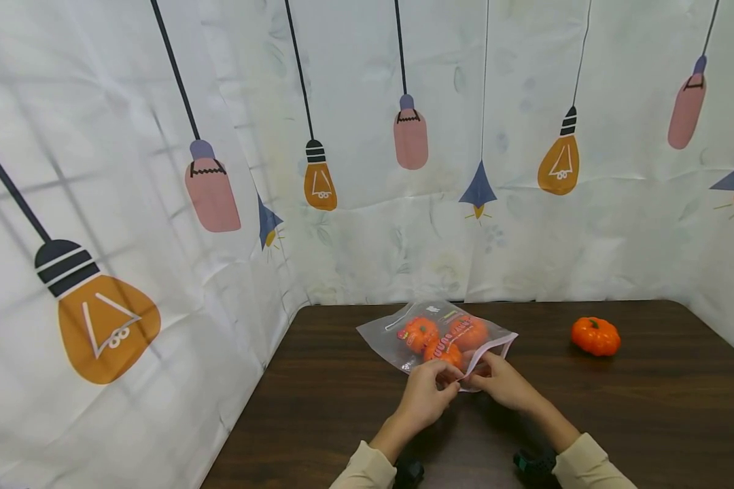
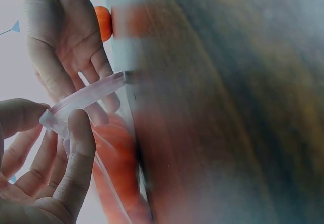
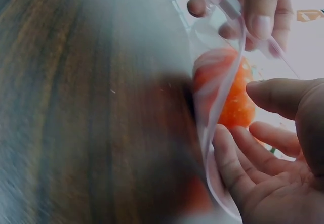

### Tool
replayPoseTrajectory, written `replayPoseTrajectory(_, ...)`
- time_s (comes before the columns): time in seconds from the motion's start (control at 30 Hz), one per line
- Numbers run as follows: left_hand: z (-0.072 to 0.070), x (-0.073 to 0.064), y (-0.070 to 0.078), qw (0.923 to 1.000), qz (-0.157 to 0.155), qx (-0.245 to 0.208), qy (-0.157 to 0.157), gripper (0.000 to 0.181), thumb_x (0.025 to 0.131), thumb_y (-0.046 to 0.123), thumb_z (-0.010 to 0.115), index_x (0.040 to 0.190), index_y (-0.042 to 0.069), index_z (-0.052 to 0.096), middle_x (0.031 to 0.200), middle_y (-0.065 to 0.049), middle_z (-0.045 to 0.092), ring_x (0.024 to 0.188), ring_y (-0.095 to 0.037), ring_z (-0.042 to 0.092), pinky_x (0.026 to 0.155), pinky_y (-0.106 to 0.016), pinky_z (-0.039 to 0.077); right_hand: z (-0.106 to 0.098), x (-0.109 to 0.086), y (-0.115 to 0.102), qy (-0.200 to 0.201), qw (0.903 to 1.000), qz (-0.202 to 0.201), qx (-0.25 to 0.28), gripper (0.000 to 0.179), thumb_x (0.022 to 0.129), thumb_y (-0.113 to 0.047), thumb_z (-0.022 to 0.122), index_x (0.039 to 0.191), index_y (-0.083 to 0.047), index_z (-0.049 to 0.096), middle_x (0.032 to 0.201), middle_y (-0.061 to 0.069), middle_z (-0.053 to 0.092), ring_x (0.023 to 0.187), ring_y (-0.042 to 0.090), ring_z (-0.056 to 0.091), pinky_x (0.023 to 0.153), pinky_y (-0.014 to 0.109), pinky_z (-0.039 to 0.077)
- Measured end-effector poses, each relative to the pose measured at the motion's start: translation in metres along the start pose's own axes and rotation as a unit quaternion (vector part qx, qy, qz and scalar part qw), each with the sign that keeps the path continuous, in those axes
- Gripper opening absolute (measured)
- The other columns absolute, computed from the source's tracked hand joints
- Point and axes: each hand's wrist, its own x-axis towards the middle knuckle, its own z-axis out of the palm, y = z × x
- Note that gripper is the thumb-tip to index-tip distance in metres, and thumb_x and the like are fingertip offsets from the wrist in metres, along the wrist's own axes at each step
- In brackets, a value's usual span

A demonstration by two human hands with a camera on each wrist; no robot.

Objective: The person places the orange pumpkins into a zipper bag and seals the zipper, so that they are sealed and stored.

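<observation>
A clear zip bag [image 1: 382, 335] with red lettering lies on the table, with three small orange pumpkins [image 1: 420, 333] inside. At the near edge of its mouth, my left hand [image 1: 427, 399] pinches the pale pink zip strip by its slider [image 3: 231, 5]. My right hand [image 1: 503, 384] has its fingers at the parted mouth, touching the strip from the inner side. Its thumb [image 3: 276, 96] stands away from the other fingers, which are loosely extended. The strip [image 2: 93, 93] bows out between both hands.
Another orange pumpkin [image 1: 595, 336] sits on the dark wooden table [image 1: 318, 407], to the right of the bag. Behind and to the left hangs a white curtain [image 1: 367, 251] printed with lamps. Small dark objects [image 1: 408, 473] show near the forearms.
</observation>
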Motion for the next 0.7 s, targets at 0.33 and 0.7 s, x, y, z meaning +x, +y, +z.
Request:
replayPoseTrajectory(0.33,0.0,0.0,0.001,1.0,-0.004,-0.007,0.002,0.01,0.089,0.0,0.073,0.097,0.005,0.075,0.084,-0.004,0.073,0.066,0.004,0.057,0.055,-0.014,0.052,-0.034,-0.002,-0.004,-0.071,0.9968,-0.018,-0.031,0.03,0.1,-0.019,0.064,0.118,0.005,0.061,0.111,0.019,0.068,0.095,0.021,0.067,0.078,0.029,0.059)
replayPoseTrajectory(0.7,0.001,-0.001,0.001,0.9999,0.005,-0.005,0.009,0.009,0.088,-0.001,0.073,0.096,0.003,0.075,0.085,-0.005,0.074,0.069,0.006,0.057,0.06,-0.013,0.052,-0.09,-0.018,0.0,-0.043,0.9985,0.0,-0.033,0.025,0.103,-0.018,0.06,0.113,0.006,0.06,0.1,0.018,0.065,0.089,0.023,0.065,0.079,0.029,0.058)
